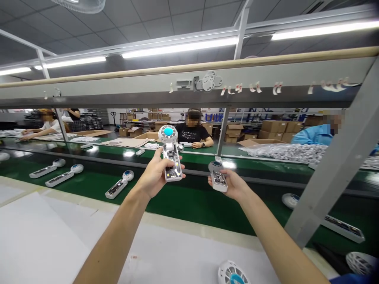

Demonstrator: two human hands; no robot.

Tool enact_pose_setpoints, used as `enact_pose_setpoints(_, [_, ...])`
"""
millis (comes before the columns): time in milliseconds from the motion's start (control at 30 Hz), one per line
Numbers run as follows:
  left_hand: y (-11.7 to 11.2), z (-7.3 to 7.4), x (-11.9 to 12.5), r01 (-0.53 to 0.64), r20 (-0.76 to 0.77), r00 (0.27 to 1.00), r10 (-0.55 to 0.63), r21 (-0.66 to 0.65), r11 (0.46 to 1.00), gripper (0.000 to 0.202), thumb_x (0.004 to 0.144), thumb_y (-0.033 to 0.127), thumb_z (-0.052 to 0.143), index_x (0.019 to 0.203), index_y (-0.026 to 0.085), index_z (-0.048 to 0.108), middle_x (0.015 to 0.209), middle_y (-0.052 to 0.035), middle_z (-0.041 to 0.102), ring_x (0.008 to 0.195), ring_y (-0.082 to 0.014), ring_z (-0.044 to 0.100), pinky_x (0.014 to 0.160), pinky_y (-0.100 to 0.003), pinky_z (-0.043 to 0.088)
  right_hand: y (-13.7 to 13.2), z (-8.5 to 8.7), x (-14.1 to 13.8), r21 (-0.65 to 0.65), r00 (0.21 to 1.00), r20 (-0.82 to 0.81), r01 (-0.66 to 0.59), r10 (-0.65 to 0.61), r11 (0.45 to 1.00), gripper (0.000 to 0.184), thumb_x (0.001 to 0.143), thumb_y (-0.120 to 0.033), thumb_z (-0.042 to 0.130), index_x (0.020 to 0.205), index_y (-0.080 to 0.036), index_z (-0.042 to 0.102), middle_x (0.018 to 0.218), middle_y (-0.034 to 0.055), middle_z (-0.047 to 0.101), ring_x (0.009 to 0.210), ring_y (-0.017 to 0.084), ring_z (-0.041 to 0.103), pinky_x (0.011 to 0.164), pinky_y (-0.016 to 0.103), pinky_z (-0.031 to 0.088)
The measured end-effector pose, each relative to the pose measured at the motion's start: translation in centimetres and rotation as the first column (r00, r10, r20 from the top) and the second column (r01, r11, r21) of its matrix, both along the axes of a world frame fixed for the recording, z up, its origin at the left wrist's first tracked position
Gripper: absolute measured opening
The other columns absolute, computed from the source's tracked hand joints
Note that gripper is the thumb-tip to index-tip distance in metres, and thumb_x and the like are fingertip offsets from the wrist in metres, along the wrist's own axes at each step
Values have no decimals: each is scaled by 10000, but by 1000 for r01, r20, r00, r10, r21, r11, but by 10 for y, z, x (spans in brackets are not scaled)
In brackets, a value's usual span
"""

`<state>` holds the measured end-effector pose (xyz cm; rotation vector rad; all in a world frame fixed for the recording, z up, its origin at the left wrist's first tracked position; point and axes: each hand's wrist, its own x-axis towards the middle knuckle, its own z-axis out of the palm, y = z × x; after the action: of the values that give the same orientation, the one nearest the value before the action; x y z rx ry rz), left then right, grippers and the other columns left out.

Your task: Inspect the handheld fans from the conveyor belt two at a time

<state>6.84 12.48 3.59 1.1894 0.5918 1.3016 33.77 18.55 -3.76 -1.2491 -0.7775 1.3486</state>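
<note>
My left hand (154,175) is closed round the handle of a white hand-held fan (171,154) with a teal centre, held upright over the green conveyor belt (189,205); its open handle shows a circuit board. My right hand (232,183) grips a second white fan unit (217,175), tilted with its head pointing away. Both arms reach out from the white worktable (44,236).
Three more fan units (118,186) lie on the belt at left, another (331,221) at right behind a grey slanted frame post (334,165). A fan head (232,274) rests on the table's near edge. Across the belt sit other people, cardboard boxes and a pile of white parts (290,152).
</note>
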Motion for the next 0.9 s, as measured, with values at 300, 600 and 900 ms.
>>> enact_pose_setpoints(300, [2,-6,4,91,-24,996,-89,115,989,703,746,83,638,1357,246,332,1146,-83,636,777,-193,702,623,-333,614,-46,32,-41,247,993,-29,-106,117,963,392,768,-22,540,1145,-122,581,1064,132,706,876,240,728,658,367,655])
enact_pose_setpoints(600, [-5,-2,6,125,-17,992,-125,227,966,771,731,109,659,1384,243,271,1113,-70,616,754,-183,682,614,-336,602,-83,57,-57,565,964,115,-263,241,782,860,729,-160,656,1490,-298,279,932,13,727,645,181,711,562,273,576])
enact_pose_setpoints(900, [-17,1,7,197,-58,980,-188,239,951,800,737,125,665,1404,254,244,1083,-60,625,685,-184,688,590,-331,591,-98,61,-65,634,964,135,-262,229,728,855,739,-181,667,1491,-303,279,953,16,725,677,181,697,642,336,588])
